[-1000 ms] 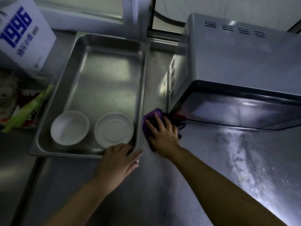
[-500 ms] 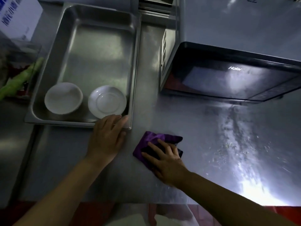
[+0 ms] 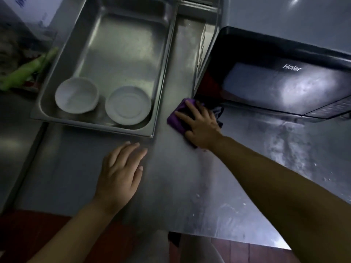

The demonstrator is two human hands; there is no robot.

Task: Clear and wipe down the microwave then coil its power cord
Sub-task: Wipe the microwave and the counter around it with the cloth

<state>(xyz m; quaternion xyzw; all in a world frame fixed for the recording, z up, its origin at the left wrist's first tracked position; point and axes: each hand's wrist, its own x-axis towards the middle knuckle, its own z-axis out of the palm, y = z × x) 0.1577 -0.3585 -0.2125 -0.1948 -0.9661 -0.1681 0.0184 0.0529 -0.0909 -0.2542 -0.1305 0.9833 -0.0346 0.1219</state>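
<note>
Stainless surface (image 3: 171,186) lay under the right hand (image 3: 201,126), fingers (image 3: 190,108) flat, pressing a purple cloth (image 3: 175,120) just short of the microwave (image 3: 275,82); left hand (image 3: 119,173) rested released; wiping underway, cord coiling apparently next.

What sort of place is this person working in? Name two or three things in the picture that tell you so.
Most likely a commercial or canteen kitchen. The worktop is stainless steel, a deep steel tray holds a white bowl and white plate, and a microwave stands beside it.
</note>
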